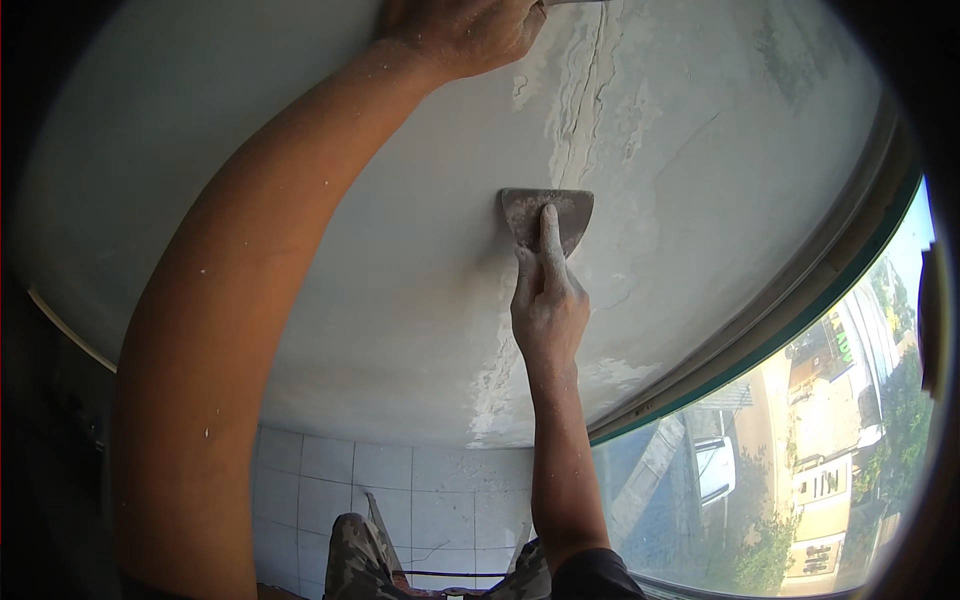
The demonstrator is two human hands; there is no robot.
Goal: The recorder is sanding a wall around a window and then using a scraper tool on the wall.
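My right hand (549,312) grips a putty knife (527,212), the index finger stretched along its wide, dusty metal blade. The blade's straight upper edge lies on or very near the grey wall (400,260), over the lower part of a long crack (592,85) with flaking white edges. At the top of the picture my left hand (480,35) is closed and partly cut off by the frame. A thin grey metal edge (578,2) sticks out beside its fingers; the rest of that thing is out of sight. White dust covers the right fingers, and specks dot the left forearm.
A window (760,450) with a dark green frame curves along the right, showing a street, a white vehicle and trees. Pale floor tiles (440,490) lie below, with white debris near the wall. My knees in camouflage trousers (360,550) show at the bottom.
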